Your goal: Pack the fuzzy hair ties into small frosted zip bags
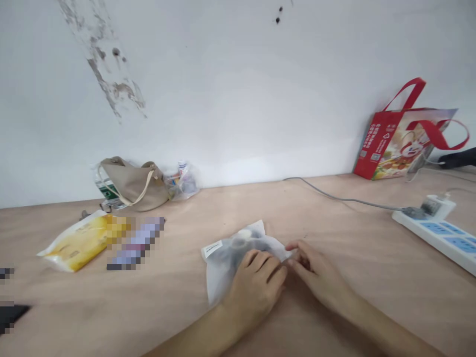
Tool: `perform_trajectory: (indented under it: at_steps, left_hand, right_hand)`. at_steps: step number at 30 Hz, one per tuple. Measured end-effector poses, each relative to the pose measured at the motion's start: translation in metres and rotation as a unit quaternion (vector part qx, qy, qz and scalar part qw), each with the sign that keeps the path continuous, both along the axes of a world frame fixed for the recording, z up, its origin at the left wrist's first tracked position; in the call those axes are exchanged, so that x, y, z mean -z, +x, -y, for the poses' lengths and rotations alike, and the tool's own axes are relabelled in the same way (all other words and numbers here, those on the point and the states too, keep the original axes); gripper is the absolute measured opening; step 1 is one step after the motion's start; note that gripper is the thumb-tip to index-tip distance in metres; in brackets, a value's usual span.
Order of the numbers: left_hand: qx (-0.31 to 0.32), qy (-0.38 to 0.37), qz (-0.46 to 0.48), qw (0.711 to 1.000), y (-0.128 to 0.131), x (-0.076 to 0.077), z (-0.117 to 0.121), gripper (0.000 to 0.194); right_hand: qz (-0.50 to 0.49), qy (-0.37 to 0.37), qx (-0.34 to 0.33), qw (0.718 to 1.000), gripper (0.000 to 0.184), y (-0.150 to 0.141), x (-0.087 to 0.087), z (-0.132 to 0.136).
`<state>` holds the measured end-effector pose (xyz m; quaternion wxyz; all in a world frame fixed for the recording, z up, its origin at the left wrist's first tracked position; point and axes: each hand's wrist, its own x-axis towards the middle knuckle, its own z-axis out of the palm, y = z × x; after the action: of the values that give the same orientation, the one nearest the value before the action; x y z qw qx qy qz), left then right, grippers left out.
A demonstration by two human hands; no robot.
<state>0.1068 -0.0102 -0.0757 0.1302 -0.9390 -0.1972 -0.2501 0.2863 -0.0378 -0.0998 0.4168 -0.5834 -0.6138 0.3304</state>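
Note:
A frosted, see-through plastic bag (223, 270) with grey-blue and whitish contents lies on the table in front of me. I cannot make out what is inside. A small white label (213, 248) sits at its upper left corner. My left hand (256, 282) rests over the right part of the bag, fingers curled down and closed on it near its edge. Close beside it, my right hand (316, 272) pinches the bag's right corner between thumb and fingers. The left hand covers part of the bag's lower right side.
On the left lie a yellow packet (84, 243) and a purple, blurred-out item (137, 243). Against the wall stand a beige drawstring bag (136, 181) and a clear bag of small items (185, 183). At right are a red carrier bag (385, 139), a power strip (442, 233) and its grey cable (342, 199).

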Motion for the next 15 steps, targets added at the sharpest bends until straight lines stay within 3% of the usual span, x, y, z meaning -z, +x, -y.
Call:
perform_trajectory:
  at_steps: [5, 9, 15]
  left_hand:
    - [-0.006, -0.011, -0.038, 0.999, 0.001, 0.006, -0.009, 0.019]
    - [-0.001, -0.016, -0.015, 1.000, -0.005, 0.005, -0.008, 0.016]
    - [0.011, 0.039, 0.021, 0.999, 0.005, 0.009, -0.009, 0.018]
  right_hand:
    - [0.003, 0.007, 0.035, 0.999, 0.017, 0.014, 0.002, -0.014]
    - [-0.034, 0.000, 0.001, 0.999, 0.014, -0.001, 0.003, -0.013]
    - [-0.093, -0.012, -0.021, 0.995, 0.017, -0.019, 0.002, -0.006]
